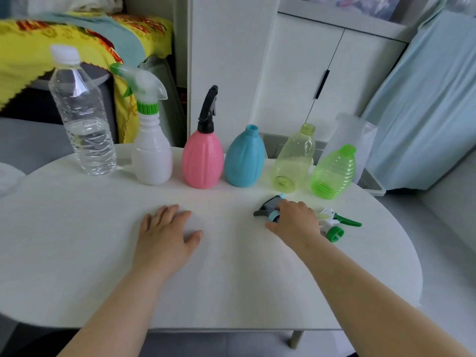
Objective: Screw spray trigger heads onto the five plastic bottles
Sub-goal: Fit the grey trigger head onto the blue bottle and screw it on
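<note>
Right hand (293, 220) closing on grey-blue trigger head (269, 207) near table (77, 240) right edge for blue bottle (244, 158); left hand (167, 233) resting flat, holding nothing.

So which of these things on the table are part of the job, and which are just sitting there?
Part of the job:
white bottle
pink bottle
blue bottle
yellow-green bottle
green bottle
grey trigger head
green trigger head

Just sitting there:
water bottle
yellow cloth

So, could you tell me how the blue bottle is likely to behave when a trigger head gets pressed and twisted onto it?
The blue bottle looks empty and open-necked, so probably light and easily nudged across the smooth table. Its rounded body tapers to a fairly small base, so it may tip or spin unless held. The left hand lies flat and free to steady it.
</note>
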A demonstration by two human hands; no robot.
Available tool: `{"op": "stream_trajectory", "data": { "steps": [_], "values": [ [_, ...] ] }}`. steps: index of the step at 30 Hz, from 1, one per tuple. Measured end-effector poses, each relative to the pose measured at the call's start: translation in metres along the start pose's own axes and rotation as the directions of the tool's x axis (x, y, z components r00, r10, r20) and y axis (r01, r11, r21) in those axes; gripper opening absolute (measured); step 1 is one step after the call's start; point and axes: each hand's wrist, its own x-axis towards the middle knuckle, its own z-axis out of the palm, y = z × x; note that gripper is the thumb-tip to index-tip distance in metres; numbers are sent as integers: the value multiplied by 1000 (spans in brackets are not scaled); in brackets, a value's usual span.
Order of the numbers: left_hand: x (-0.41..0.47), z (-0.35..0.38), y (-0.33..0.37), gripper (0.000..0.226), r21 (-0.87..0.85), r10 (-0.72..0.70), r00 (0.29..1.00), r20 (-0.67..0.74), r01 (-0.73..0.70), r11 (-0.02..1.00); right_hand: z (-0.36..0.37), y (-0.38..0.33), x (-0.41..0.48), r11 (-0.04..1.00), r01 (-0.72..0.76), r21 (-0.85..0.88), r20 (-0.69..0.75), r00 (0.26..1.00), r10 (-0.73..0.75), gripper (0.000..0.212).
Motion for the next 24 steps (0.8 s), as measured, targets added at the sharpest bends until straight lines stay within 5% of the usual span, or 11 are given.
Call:
{"op": "stream_trajectory", "data": {
  "steps": [3, 6, 8, 10, 13, 15, 18, 24],
  "values": [
    [0, 1, -1, 52, 9, 2, 1000, -9, -2, 1000, -2, -3, -2, 975, -50, 215, 8, 999, 49, 32],
    [-1, -1, 1, 52, 11, 3, 1000, -10, -3, 1000, -18, -1, -7, 806, -77, 587, 5, 996, 92, 20],
    [-1, -2, 2, 52, 18, 4, 1000, -8, -4, 1000, -32, 4, -12, 578, -58, 814, -12, 993, 117, 12],
    [-2, -3, 2, 52, 29, -2, 1000, -9, 2, 1000, -42, 13, -18, 232, -40, 972, 13, 993, 119, 8],
    [-4, -4, 5, 48, 37, -1, 1000, -17, 2, 999, -46, 34, -23, -284, -7, 959, 37, 995, 98, 12],
    [-4, -7, 7, 44, 6, 11, 1000, -22, -11, 1000, -42, 51, -26, -481, 3, 877, 54, 993, 105, 18],
    [1, -13, 17, 37, -120, 35, 999, -30, -38, 992, -30, 77, -31, -606, 19, 795, 76, 989, 131, 22],
    [39, -11, 94, 41, -433, 116, 981, -158, -175, 884, -21, 104, -22, -620, 53, 783, 85, 978, 191, 21]
  ]
}}
